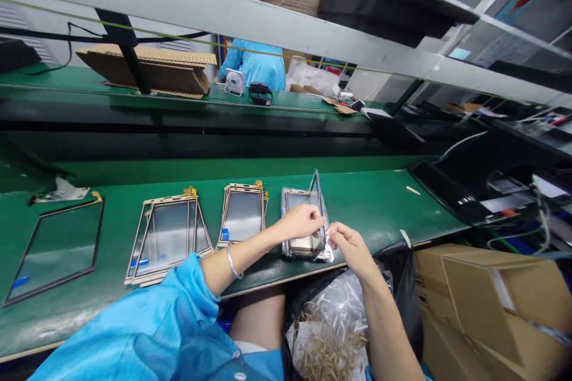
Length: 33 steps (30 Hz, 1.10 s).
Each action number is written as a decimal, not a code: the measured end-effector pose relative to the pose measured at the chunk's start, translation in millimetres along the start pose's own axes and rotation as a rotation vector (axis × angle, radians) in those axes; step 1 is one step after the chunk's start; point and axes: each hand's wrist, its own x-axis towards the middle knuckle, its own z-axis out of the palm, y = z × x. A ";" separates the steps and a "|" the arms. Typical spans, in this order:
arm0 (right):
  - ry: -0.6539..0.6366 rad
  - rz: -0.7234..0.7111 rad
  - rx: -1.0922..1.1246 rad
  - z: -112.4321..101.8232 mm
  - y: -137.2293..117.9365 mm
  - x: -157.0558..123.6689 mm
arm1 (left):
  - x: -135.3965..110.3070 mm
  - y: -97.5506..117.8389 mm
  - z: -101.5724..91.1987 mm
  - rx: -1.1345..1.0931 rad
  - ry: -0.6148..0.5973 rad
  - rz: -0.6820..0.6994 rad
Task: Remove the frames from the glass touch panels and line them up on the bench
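Observation:
My left hand is closed at the edge of a thin framed glass panel, which stands tilted up from a stack of similar panels in clear plastic wrapping. Close beside it, my right hand is pinched near the stack's right edge; what its fingertips hold is too small to make out. Shiny clear plastic shows just below those fingertips. Left of the stack lie a small pile of light-framed panels and a wider, fanned pile. One dark-framed panel lies flat at the far left.
A black bag with clear plastic and shredded paper hangs at the front edge of the green bench. Cardboard boxes stand at right. Black equipment occupies the bench's right end. A person in blue is beyond the shelf.

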 end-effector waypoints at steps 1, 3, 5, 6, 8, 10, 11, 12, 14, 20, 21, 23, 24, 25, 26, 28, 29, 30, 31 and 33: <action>0.001 0.000 0.000 3.9 -0.9 0.0 | -1.7 -3.0 -1.2 -0.031 -0.018 -0.007; -0.004 -0.001 -0.002 12.4 -2.1 0.7 | -6.6 -10.3 -4.8 -0.101 -0.048 -0.024; -0.013 -0.001 -0.004 19.3 -2.8 2.2 | -13.0 -18.6 -10.1 -0.166 -0.063 -0.044; -0.013 -0.002 -0.005 21.2 -3.1 3.1 | -16.6 -22.9 -13.3 -0.192 -0.064 -0.052; 0.007 -0.004 -0.006 21.5 -3.6 4.5 | -23.7 -30.9 -19.8 -0.232 -0.055 -0.067; 0.044 -0.006 -0.012 18.5 -4.1 5.2 | -29.5 -37.1 -25.0 -0.257 -0.034 -0.076; 0.061 -0.007 -0.018 16.9 -4.4 5.2 | -31.5 -39.2 -26.4 -0.265 -0.024 -0.078; 0.072 -0.009 -0.027 15.8 -4.7 5.0 | -32.9 -40.4 -26.8 -0.274 -0.016 -0.079; 0.075 -0.014 -0.058 16.1 -5.7 4.2 | -33.2 -40.2 -25.1 -0.289 -0.009 -0.071; 0.135 -0.064 -0.215 22.9 -10.4 -1.3 | -25.0 -26.7 -12.2 -0.266 -0.037 -0.025; 0.157 -0.081 -0.267 21.4 -10.8 -2.4 | -24.7 -24.1 -10.2 -0.242 -0.028 -0.022; 0.197 -0.107 -0.388 15.0 -10.0 -4.5 | -26.4 -19.0 -6.1 -0.185 0.014 -0.015; 0.217 -0.113 -0.441 10.5 -8.7 -5.5 | -28.4 -16.6 -3.7 -0.151 0.047 -0.008; 0.237 -0.112 -0.478 5.4 -6.6 -6.5 | -30.8 -14.2 -1.1 -0.112 0.078 0.002; 0.254 -0.100 -0.496 0.3 -4.0 -7.5 | -33.5 -12.0 1.7 -0.071 0.101 0.012; 0.291 -0.062 -0.503 -8.7 2.2 -10.1 | -38.5 -8.5 7.8 0.007 0.116 0.033; 0.314 -0.041 -0.489 -11.9 5.2 -11.7 | -40.3 -7.2 10.8 0.038 0.110 0.045; 0.336 -0.023 -0.469 -14.0 7.7 -13.6 | -41.6 -6.2 13.5 0.057 0.102 0.056; 0.355 -0.011 -0.451 -14.9 9.6 -15.5 | -42.5 -5.6 15.9 0.065 0.096 0.068; 0.373 -0.018 -0.446 -14.2 11.1 -19.4 | -43.0 -4.7 19.7 0.083 0.095 0.090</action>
